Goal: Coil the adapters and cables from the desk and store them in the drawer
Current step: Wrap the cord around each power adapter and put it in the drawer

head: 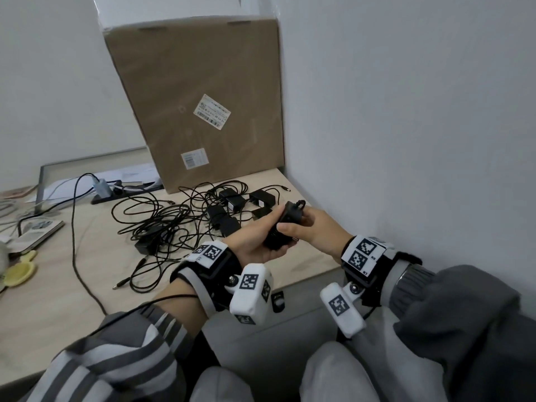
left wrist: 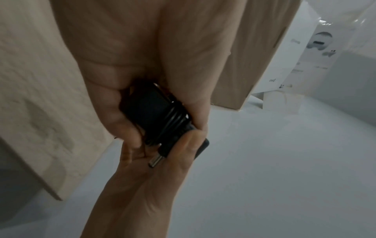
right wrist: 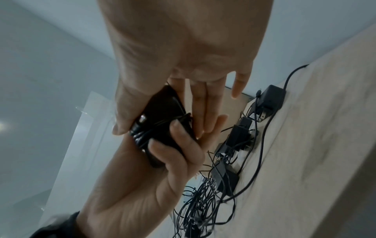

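A black adapter (head: 285, 224) with its cable wound tightly round the body is held by both hands above the desk's right front corner. My left hand (head: 268, 227) cradles it from below, fingers curled round it (right wrist: 179, 138). My right hand (head: 297, 223) pinches it from the right, its thumb (left wrist: 183, 145) pressing on the wraps. The cable's barrel plug (left wrist: 155, 161) sticks out by that thumb. More black adapters (head: 232, 203) and a tangle of loose cables (head: 174, 224) lie on the light wooden desk (head: 58, 300). No drawer shows.
A big cardboard box (head: 197, 103) leans against the back wall behind the pile. A power strip (head: 127, 192) lies to the left, and one long cable (head: 75, 245) runs off the front edge. Books (head: 34, 232) and a yellow item (head: 20, 271) sit far left. A wall closes the right.
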Demonstrator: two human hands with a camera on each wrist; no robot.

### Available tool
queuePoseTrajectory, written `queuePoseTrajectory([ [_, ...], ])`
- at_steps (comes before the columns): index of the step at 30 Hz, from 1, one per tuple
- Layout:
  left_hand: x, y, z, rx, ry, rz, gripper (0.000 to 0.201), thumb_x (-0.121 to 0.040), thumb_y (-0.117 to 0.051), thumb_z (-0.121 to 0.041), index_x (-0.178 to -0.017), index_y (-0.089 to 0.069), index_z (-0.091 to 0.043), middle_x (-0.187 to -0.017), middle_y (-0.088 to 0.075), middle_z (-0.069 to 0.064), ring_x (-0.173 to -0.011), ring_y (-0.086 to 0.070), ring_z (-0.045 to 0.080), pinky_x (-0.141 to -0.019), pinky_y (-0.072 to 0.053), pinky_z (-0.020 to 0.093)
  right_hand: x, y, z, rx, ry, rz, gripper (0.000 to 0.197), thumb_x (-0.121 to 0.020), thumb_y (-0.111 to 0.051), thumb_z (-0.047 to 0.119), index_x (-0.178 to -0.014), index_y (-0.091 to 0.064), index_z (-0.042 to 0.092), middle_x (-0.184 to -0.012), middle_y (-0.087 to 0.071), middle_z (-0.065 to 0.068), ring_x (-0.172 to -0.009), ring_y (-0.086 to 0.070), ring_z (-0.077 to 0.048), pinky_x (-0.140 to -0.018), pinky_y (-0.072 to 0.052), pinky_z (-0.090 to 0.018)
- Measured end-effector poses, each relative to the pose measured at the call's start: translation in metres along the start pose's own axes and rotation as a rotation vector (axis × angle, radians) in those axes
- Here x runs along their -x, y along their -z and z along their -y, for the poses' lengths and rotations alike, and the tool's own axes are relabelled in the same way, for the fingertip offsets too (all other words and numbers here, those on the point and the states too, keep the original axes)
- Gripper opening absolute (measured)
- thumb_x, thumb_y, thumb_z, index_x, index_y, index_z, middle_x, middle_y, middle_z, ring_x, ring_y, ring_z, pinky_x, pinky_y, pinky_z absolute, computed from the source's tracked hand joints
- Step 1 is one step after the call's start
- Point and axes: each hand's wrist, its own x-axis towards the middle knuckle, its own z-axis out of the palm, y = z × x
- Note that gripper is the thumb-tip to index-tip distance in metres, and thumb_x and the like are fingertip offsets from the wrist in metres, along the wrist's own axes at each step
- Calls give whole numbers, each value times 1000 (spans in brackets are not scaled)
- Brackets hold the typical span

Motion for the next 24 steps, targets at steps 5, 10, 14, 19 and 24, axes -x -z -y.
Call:
queuePoseTrajectory([
  [5, 18, -2, 18, -76, -44, -85, 45, -93, -48, -50, -117, -61, -15, -82, -62, 0, -62, -59, 9, -41, -40, 11, 29, -7, 4, 155, -29, 69, 28, -84, -66, 44, -104, -62, 25, -97, -65, 5, -89, -59, -5, -80, -44, -16],
  [10, 35, 15, 46, -44, -119, -226, 38, -94, -50, -47, -110, -57, -14, -80, -56, 2, -69, -57, 15, -39, -39, 13, 59, -15, -12, 165, -127, 82, 30, -89, -56, 45, -109, -58, 22, -103, -61, 8, -93, -59, -7, -69, -41, -18],
  [14, 56, 38, 60, 37, -117, -359, 34, -94, -50, -49, -98, -55, -16, -83, -53, 6, -69, -56, 15, -35, -38, 13, 71, -24, -43, 240, -302, 70, 22, -88, -63, 38, -96, -63, 17, -91, -67, 4, -77, -63, -8, -66, -45, -23],
  [19, 86, 56, 77, 50, -124, -441, 42, -93, -43, -58, -98, -56, -19, -81, -56, 4, -67, -57, 13, -35, -36, 11, 66, -56, -83, 236, -511, 9, 21, -86, -66, 24, -72, -58, 11, -78, -64, -9, -68, -59, -19, -56, -41, -24],
  [24, 109, 70, 87, 24, -145, -482, 43, -93, -42, -59, -101, -57, -19, -83, -58, 5, -62, -59, 13, -38, -38, 12, 41, -84, -124, 363, -565, -45, 32, -80, -64, 33, -61, -60, 9, -64, -70, -11, -77, -70, -32, -70, -55, -39],
])
